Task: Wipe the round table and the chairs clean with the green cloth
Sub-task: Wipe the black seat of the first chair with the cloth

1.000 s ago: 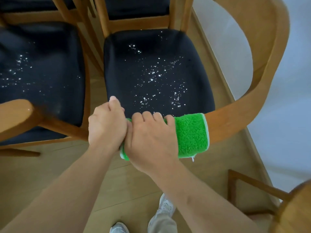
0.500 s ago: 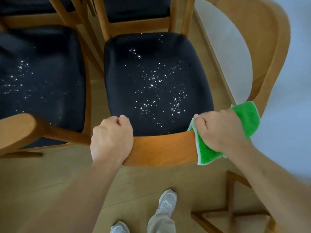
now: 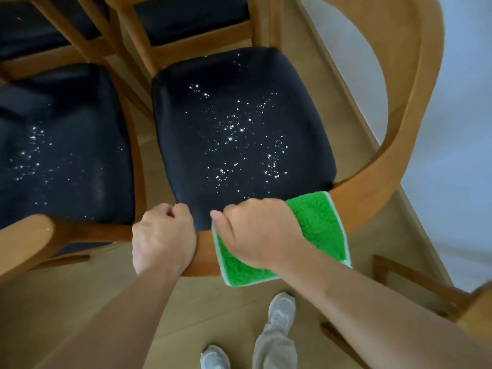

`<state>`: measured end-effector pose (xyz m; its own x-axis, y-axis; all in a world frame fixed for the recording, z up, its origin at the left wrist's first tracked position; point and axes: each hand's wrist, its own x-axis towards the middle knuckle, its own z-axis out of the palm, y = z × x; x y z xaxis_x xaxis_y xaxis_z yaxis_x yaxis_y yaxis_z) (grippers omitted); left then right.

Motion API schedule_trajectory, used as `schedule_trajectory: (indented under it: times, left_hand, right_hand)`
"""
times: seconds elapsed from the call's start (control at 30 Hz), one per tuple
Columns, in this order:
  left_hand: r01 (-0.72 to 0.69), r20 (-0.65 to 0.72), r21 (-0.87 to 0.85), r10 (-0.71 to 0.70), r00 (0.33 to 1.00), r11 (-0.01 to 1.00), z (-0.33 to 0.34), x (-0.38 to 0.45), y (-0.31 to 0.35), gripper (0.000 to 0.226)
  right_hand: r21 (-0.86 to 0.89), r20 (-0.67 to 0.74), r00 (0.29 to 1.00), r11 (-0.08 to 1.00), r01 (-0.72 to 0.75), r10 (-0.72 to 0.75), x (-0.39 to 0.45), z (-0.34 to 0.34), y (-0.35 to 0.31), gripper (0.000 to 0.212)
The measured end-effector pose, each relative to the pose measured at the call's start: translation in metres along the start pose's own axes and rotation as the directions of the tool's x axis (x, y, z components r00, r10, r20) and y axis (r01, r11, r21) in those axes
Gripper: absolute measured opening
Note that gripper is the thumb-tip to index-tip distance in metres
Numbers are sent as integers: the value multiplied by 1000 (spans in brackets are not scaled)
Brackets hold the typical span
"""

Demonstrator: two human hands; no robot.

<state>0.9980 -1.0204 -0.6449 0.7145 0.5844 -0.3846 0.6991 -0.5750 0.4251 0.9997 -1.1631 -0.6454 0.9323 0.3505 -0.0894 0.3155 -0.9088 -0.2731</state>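
Observation:
I look down on a wooden chair with a curved backrest rail (image 3: 383, 166) and a black seat (image 3: 239, 134) speckled with white crumbs. My left hand (image 3: 162, 235) grips the near part of the rail. My right hand (image 3: 261, 230) presses the green cloth (image 3: 316, 225) folded over the rail just right of the left hand. The cloth wraps the rail's top and near face. A second chair's black seat (image 3: 61, 150), also speckled, stands to the left, its wooden rail (image 3: 26, 235) at the lower left.
More chairs with black seats (image 3: 191, 20) stand behind. The floor (image 3: 306, 75) is light wood; a white wall (image 3: 458, 129) runs along the right. Another wooden frame (image 3: 415, 286) sits at the lower right. My shoes (image 3: 279, 310) are below the rail.
My right hand slid the cloth back left along the rail, from its right curve toward my left hand. A second ago both hands were together at the rail's near part.

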Motion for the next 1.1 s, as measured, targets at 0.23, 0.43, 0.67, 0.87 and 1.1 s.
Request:
schedule_trajectory:
  times: [0.23,0.43,0.67,0.87,1.1]
  left_hand:
    - [-9,21,58,7,1000,998,0,-1,2,33]
    - [11,-18,87,-9,1000,996,2,-2,2,32]
    - [-10,-33,111,14,999,994,4,-1,2,31]
    - [71,-49,100,-67,997,992,2,5,3,29]
    - [59,11,121,-61,998,991,0,-2,6,32]
  right_hand:
    - [-179,-45,988,972,-152,146,-6,-37,149,50]
    - [-205,-138,966,947,-245,220,-16,-23,121,59]
    - [-80,-97,974,974,-212,205,-16,3,13,44]
    - [8,-15,954,954,-301,301,9,9,-52,39]
    - [-14,104,994,1000,-19,20,-12,-5,-7,37]
